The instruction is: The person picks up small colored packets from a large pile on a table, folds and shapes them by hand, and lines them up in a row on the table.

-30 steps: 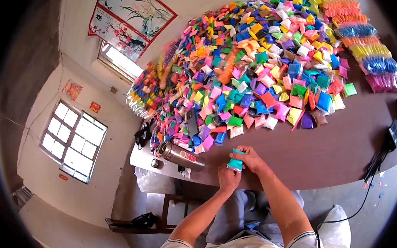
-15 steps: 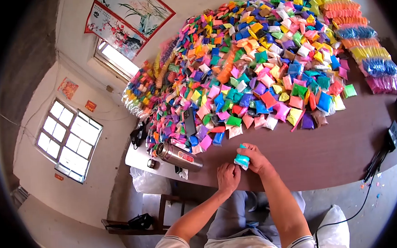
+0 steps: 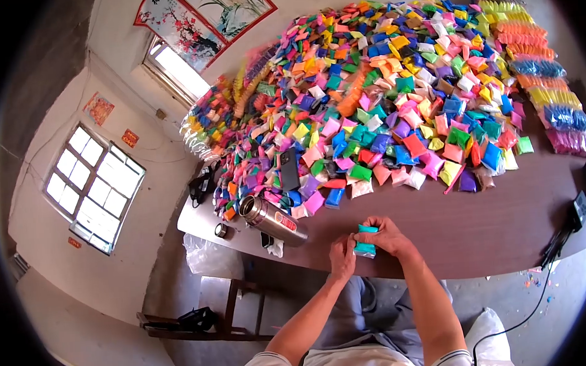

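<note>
Close to the table's front edge, a small stack of teal packets [image 3: 366,249] is between my two hands. My right hand [image 3: 388,236] is closed around its upper right side, thumb across the front. From the left, my left hand [image 3: 341,258] pinches the stack's edge with curled fingers. How many packets are in the stack is hard to make out. Beyond the hands, a large heap of small colourful packets [image 3: 395,123] spreads over the brown table [image 3: 425,223].
An uncapped steel thermos [image 3: 273,221] lies tilted left of my hands, its cap [image 3: 221,230] beside it. A dark phone [image 3: 289,170] rests against the heap. Rows of bundled packets [image 3: 550,83] line the right side. Black cables [image 3: 553,247] hang over the right edge.
My left hand has come up beside the teal packets and now grips their left edge. The stack looks straighter and more compact. The whole view has shifted slightly.
</note>
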